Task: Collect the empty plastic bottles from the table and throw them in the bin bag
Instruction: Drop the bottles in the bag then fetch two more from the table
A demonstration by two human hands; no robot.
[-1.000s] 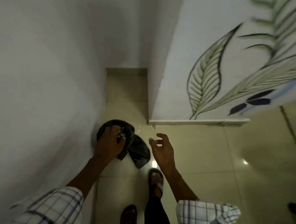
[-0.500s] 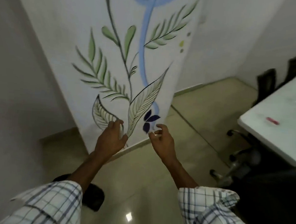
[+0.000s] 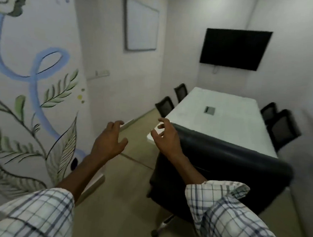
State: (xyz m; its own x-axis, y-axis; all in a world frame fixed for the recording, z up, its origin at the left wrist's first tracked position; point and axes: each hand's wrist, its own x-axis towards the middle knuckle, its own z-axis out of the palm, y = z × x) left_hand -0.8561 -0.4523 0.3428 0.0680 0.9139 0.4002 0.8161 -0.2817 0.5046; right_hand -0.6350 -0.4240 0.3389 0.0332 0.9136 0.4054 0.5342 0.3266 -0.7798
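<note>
1. Oddly, no bottles show anywhere on the white tabletop; only a small grey hatch sits in its middle, and the bin bag is out of view.
2. Empty plastic bottles would likely be light, crushable and a little slick, best gripped around the body.
3. Both hands are empty, fingers loosely spread: left hand over the floor, right hand near the tabletop corner, above a black chair.

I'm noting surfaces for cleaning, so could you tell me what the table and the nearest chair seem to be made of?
Table: a white, smooth, faintly glossy top, probably laminate or stone-look; blur leaves it open. Chair: black padded back with a soft sheen, likely leather or faux leather.
</note>
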